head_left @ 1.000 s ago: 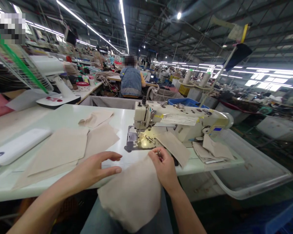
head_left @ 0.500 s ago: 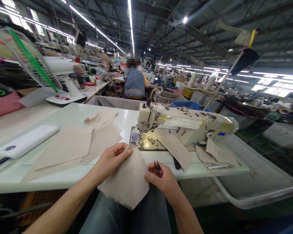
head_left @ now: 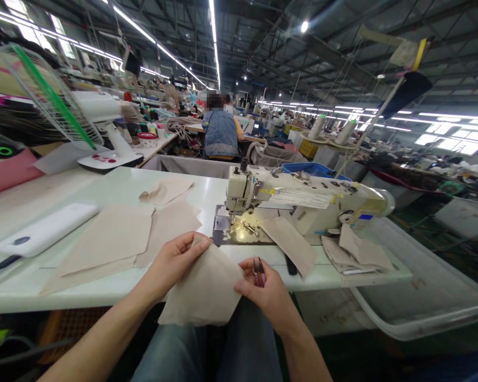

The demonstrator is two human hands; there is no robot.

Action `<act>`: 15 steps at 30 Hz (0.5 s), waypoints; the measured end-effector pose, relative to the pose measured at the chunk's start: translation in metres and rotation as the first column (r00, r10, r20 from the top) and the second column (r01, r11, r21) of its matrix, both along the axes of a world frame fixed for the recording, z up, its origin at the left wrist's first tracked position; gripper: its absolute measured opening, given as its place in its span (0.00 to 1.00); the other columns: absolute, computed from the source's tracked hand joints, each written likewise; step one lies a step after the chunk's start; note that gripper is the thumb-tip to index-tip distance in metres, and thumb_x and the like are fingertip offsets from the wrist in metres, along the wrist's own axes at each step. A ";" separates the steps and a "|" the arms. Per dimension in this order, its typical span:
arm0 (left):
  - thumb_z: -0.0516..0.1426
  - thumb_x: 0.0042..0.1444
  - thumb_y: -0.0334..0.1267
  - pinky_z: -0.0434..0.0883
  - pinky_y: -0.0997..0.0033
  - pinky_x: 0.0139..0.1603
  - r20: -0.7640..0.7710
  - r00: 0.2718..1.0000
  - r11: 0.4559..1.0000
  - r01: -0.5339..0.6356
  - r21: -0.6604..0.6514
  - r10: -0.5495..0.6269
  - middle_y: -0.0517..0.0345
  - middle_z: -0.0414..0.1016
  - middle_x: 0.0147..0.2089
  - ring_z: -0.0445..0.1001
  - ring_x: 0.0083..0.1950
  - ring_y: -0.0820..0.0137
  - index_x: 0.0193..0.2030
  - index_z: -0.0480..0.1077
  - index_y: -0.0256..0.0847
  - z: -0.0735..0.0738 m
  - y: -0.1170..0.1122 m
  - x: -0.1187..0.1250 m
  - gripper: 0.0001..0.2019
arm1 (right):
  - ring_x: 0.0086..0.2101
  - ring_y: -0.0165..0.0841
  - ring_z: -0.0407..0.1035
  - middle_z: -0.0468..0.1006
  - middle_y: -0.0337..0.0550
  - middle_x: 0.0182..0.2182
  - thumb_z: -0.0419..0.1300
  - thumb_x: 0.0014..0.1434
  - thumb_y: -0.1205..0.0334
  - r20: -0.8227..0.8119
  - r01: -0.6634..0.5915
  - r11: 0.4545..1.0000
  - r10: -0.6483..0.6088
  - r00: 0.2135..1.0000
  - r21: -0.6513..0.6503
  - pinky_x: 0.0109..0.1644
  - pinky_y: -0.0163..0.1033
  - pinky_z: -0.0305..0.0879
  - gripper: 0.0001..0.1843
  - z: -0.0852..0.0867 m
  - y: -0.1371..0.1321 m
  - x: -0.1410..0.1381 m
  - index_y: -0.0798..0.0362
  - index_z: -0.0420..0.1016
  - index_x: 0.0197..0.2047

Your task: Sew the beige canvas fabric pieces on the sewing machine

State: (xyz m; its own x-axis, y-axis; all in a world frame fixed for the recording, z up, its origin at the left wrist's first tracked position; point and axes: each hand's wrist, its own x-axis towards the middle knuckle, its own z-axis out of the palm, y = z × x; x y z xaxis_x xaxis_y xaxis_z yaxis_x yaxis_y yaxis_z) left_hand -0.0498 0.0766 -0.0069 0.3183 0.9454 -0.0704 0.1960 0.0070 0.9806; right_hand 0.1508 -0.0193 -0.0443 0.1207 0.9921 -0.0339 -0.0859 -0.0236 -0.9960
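Observation:
A beige fabric piece (head_left: 203, 292) hangs over my lap at the table's front edge. My left hand (head_left: 175, 260) is closed on its upper left corner. My right hand (head_left: 263, 292) pinches its right edge and also holds small thread snips (head_left: 258, 265), whose tips point up. Just behind my hands stands a cream sewing machine (head_left: 302, 204) on the white table (head_left: 103, 185), with its needle area (head_left: 241, 225) lit.
Flat beige fabric pieces (head_left: 111, 239) lie on the table to the left, more (head_left: 354, 249) lie right of the machine. A white power bank (head_left: 48, 228) and a desk fan (head_left: 99, 132) sit far left. A clear plastic bin (head_left: 430, 302) hangs at right. Another person (head_left: 219, 132) sits ahead.
My left hand came off the table and took the fabric's top corner. The fabric was drawn up and toward me, and the snips in my right hand now show upright.

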 end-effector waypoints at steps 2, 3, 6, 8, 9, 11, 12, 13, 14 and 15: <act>0.63 0.51 0.61 0.68 0.73 0.34 0.019 1.000 1.000 -0.006 -0.016 0.006 0.61 0.77 0.31 0.72 0.33 0.69 0.38 0.76 0.40 -0.002 0.000 0.000 0.24 | 0.25 0.27 0.58 0.69 0.33 0.25 0.73 0.47 0.53 0.022 0.071 0.997 -0.071 0.997 -0.014 0.30 0.33 0.58 0.19 -0.003 0.001 0.001 0.55 0.77 0.37; 0.63 0.51 0.62 0.68 0.73 0.34 0.018 1.000 1.000 -0.014 -0.014 0.014 0.60 0.77 0.30 0.72 0.33 0.69 0.37 0.77 0.40 -0.002 -0.001 -0.001 0.24 | 0.25 0.27 0.58 0.67 0.32 0.23 0.73 0.47 0.53 0.056 0.127 0.992 -0.126 0.990 -0.014 0.29 0.33 0.57 0.17 -0.004 0.002 0.001 0.54 0.76 0.35; 0.63 0.51 0.60 0.73 0.69 0.37 -0.038 0.999 0.996 -0.023 0.091 0.026 0.56 0.82 0.33 0.77 0.37 0.64 0.36 0.80 0.42 0.003 -0.008 -0.003 0.22 | 0.23 0.27 0.56 0.64 0.30 0.20 0.72 0.48 0.52 0.163 0.299 0.954 -0.300 0.940 0.031 0.28 0.33 0.56 0.16 -0.006 0.007 0.002 0.53 0.73 0.30; 0.64 0.51 0.58 0.76 0.65 0.43 -0.099 0.995 0.971 0.007 0.240 0.017 0.55 0.85 0.37 0.80 0.41 0.60 0.35 0.82 0.45 0.006 -0.018 -0.004 0.18 | 0.23 0.28 0.58 0.65 0.30 0.20 0.72 0.49 0.48 0.174 0.393 0.916 -0.400 0.900 0.075 0.29 0.34 0.58 0.18 -0.006 0.011 0.002 0.51 0.71 0.31; 0.63 0.52 0.57 0.77 0.63 0.46 -0.126 0.992 0.944 0.019 0.329 0.024 0.55 0.85 0.38 0.81 0.42 0.60 0.35 0.83 0.47 0.007 -0.023 -0.005 0.16 | 0.23 0.29 0.60 0.67 0.31 0.21 0.72 0.48 0.46 0.155 0.429 0.899 -0.438 0.885 0.089 0.30 0.34 0.60 0.20 -0.006 0.012 0.001 0.51 0.71 0.32; 0.61 0.57 0.52 0.78 0.61 0.51 -0.163 0.983 0.853 0.015 0.522 0.082 0.57 0.86 0.40 0.82 0.42 0.60 0.38 0.84 0.50 0.005 -0.036 -0.007 0.13 | 0.22 0.28 0.60 0.70 0.32 0.21 0.72 0.49 0.41 0.082 0.439 0.896 -0.444 0.892 0.073 0.28 0.33 0.60 0.24 -0.005 0.012 -0.002 0.51 0.69 0.34; 0.60 0.60 0.49 0.78 0.61 0.52 -0.170 0.978 0.784 0.013 0.620 0.118 0.58 0.86 0.41 0.83 0.42 0.61 0.41 0.84 0.52 0.001 -0.042 -0.006 0.11 | 0.20 0.26 0.57 0.70 0.33 0.20 0.70 0.51 0.38 0.037 0.402 0.915 -0.403 0.914 0.037 0.25 0.32 0.56 0.26 -0.004 0.011 -0.005 0.51 0.69 0.34; 0.59 0.62 0.44 0.78 0.62 0.54 -0.172 0.975 0.700 0.023 0.713 0.144 0.58 0.86 0.43 0.83 0.44 0.63 0.45 0.83 0.52 -0.003 -0.047 -0.006 0.11 | 0.18 0.25 0.53 0.69 0.33 0.18 0.67 0.54 0.35 -0.011 0.339 0.941 -0.339 0.941 -0.011 0.22 0.32 0.51 0.27 -0.004 0.009 -0.007 0.52 0.70 0.34; 0.58 0.64 0.40 0.78 0.62 0.56 -0.176 0.973 0.607 0.050 0.793 0.150 0.58 0.86 0.46 0.83 0.46 0.64 0.50 0.81 0.53 -0.009 -0.051 -0.004 0.12 | 0.16 0.23 0.48 0.67 0.32 0.16 0.63 0.57 0.32 -0.060 0.264 0.962 -0.268 0.962 -0.064 0.20 0.32 0.46 0.29 -0.003 0.007 -0.010 0.53 0.70 0.33; 0.57 0.64 0.35 0.77 0.63 0.57 -0.183 0.974 0.506 0.093 0.858 0.132 0.58 0.86 0.48 0.83 0.48 0.65 0.54 0.80 0.52 -0.015 -0.055 -0.002 0.15 | 0.16 0.23 0.44 0.64 0.30 0.15 0.60 0.58 0.30 -0.100 0.198 0.974 -0.209 0.973 -0.109 0.19 0.32 0.41 0.31 -0.002 0.004 -0.013 0.54 0.71 0.33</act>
